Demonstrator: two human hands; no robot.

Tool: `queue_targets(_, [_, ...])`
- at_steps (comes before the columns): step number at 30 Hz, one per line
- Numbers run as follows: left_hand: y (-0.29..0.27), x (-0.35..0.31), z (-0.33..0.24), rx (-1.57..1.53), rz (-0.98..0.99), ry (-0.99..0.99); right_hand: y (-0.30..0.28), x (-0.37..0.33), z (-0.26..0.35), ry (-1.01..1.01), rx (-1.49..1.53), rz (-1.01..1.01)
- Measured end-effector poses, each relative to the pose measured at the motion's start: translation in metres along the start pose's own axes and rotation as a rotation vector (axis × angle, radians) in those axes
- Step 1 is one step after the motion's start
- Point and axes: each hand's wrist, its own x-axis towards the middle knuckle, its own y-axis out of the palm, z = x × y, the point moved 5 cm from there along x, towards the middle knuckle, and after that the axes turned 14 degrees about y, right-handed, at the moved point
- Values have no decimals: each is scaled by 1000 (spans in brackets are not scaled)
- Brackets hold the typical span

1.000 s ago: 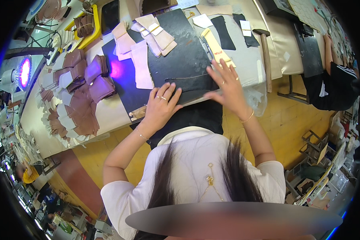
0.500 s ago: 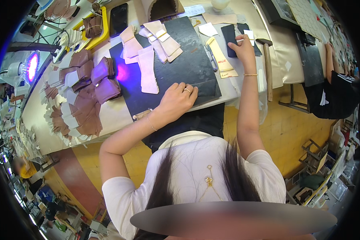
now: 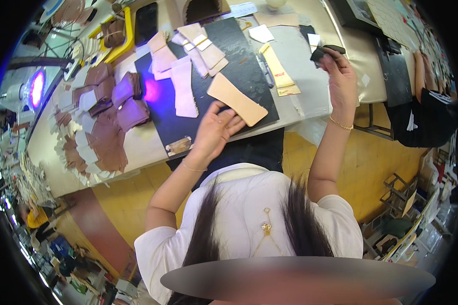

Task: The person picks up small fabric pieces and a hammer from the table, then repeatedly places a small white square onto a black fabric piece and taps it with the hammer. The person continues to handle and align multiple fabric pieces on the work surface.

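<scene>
**Tan leather piece steadied on the black mat, dark scrap lifted clear**

The black cutting mat [image 3: 239, 76] is the reference here. It lies across the middle of the pale worktable [image 3: 142, 147], and nearly everything in use sits on it or along its edges.

The left hand [image 3: 216, 129] rests at the mat's near edge with its fingers spread and flat, fingertips pressing the near end of a tan leather piece [image 3: 237, 99]. That piece lies slantwise on the mat's near-right part, and the open-palmed press looks meant to keep it from sliding on the smooth surface.

The right hand [image 3: 341, 76] is raised beyond the mat's right edge, over the grey part of the table. Its fingers are pinched together on a small dark leather scrap [image 3: 324, 51], held up off the surface, likely for a closer look or to carry it in toward the mat.

On the mat's far-left part lie pale pink leather strips [image 3: 183, 91], some overlapping, lit by a violet glow at the mat's left edge. Just right of the mat sit narrow yellow strips [image 3: 277, 68]. Left of the mat, brown leather pieces [image 3: 107, 127] are stacked and fanned out, apparently sorted by shape within reach. A yellow tray [image 3: 119, 35] stands beyond the mat's far-left corner.
</scene>
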Motion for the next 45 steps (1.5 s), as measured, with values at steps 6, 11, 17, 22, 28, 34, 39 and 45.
queue_targets(6, [-16,-51,5,386,164,-311,7,-28,27,-169,-398,-95])
queue_targets(11, [-16,-41,-27,808,197,111,55,-63,20,-118,-541,302])
queue_targets(17, [-16,-9,-32,625,190,108,107,-106,-29,100,-645,646])
queue_targets(22, [-31,2,-39,728,94,235,68,-111,-66,523,-405,579])
queue_targets(28, [-45,0,-29,712,60,234,48,-129,-89,589,-237,333])
queue_targets(34, [-56,-24,-31,628,-28,223,66,-113,-82,459,-133,298])
queue_targets(39, [-62,-26,-32,652,-104,115,79,-103,-82,563,-259,307])
queue_targets(45, [-64,-19,-30,707,-143,39,85,-91,-78,552,-417,262])
